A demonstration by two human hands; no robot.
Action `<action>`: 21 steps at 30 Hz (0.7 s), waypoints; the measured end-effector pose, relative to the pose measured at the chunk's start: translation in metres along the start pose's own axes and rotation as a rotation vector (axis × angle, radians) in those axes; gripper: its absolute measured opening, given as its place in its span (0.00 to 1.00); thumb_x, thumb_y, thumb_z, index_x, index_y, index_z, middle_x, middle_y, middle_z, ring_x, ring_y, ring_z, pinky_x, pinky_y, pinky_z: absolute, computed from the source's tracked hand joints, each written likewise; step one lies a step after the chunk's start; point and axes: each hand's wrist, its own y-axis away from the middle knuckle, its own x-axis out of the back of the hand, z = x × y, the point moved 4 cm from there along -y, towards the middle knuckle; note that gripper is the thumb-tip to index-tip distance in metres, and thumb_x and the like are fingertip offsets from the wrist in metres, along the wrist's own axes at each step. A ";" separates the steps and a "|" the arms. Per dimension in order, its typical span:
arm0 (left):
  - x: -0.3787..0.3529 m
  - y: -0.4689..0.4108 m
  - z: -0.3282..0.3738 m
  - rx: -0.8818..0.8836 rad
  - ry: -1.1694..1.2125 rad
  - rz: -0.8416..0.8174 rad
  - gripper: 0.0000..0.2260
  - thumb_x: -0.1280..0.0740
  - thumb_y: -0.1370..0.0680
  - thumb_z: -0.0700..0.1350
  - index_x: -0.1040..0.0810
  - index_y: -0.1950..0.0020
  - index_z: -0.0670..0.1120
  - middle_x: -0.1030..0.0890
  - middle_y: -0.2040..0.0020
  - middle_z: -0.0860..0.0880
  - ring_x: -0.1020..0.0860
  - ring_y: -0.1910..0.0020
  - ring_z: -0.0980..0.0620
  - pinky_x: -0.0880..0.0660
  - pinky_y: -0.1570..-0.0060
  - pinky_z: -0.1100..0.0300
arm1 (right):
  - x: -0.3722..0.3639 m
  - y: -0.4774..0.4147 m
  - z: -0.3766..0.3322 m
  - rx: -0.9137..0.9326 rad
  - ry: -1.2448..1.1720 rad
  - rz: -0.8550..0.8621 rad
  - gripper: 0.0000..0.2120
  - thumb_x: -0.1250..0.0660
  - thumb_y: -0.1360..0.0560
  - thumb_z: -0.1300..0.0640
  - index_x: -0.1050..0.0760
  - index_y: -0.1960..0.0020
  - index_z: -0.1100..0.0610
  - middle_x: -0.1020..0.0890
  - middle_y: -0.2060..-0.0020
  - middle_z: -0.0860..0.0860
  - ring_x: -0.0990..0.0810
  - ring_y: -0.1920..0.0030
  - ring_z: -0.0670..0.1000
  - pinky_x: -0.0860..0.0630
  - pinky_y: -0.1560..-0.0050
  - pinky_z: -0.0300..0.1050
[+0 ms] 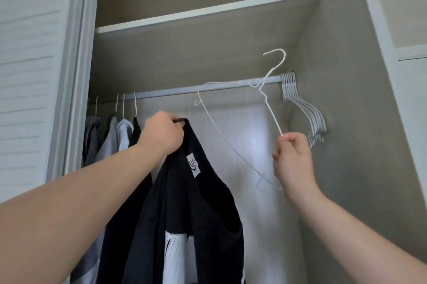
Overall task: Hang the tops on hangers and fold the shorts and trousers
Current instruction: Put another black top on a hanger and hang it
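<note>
My left hand [161, 133] grips the collar of a black top [198, 219] with white panels and a white neck label, holding it up in front of the open wardrobe. My right hand [292, 156] pinches one arm of a white wire hanger [269, 103], which hangs free and tilted, its hook pointing up above the clothes rail [208, 88]. The hanger is to the right of the top and does not touch it.
Several empty white hangers [302, 108] bunch at the rail's right end. Several garments [113, 138] on hangers hang at the rail's left end. A shelf [208, 13] spans the wardrobe above the rail. A louvred door [30, 76] stands at left.
</note>
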 end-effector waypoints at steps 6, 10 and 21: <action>0.028 0.034 -0.008 0.050 0.083 0.039 0.15 0.36 0.17 0.45 0.22 0.59 0.36 0.24 0.69 0.44 0.27 0.69 0.47 0.35 0.70 0.59 | -0.003 0.039 -0.012 -0.215 -0.177 -0.127 0.08 0.39 0.19 0.59 0.37 0.53 0.51 0.32 0.78 0.46 0.40 0.80 0.45 0.43 0.79 0.36; 0.054 0.049 0.011 0.033 0.061 0.040 0.15 0.37 0.17 0.46 0.20 0.54 0.35 0.19 0.61 0.38 0.21 0.58 0.38 0.26 0.57 0.53 | 0.006 0.032 -0.037 -0.257 -0.184 -0.162 0.09 0.41 0.17 0.56 0.32 0.56 0.54 0.37 0.78 0.47 0.44 0.80 0.45 0.46 0.78 0.33; 0.139 0.099 0.114 0.022 -0.071 0.134 0.17 0.36 0.19 0.46 0.26 0.68 0.46 0.24 0.68 0.47 0.26 0.66 0.48 0.37 0.70 0.60 | 0.075 0.043 -0.129 -0.146 -0.229 -0.192 0.15 0.42 0.17 0.48 0.32 0.59 0.54 0.36 0.77 0.47 0.41 0.80 0.45 0.43 0.78 0.34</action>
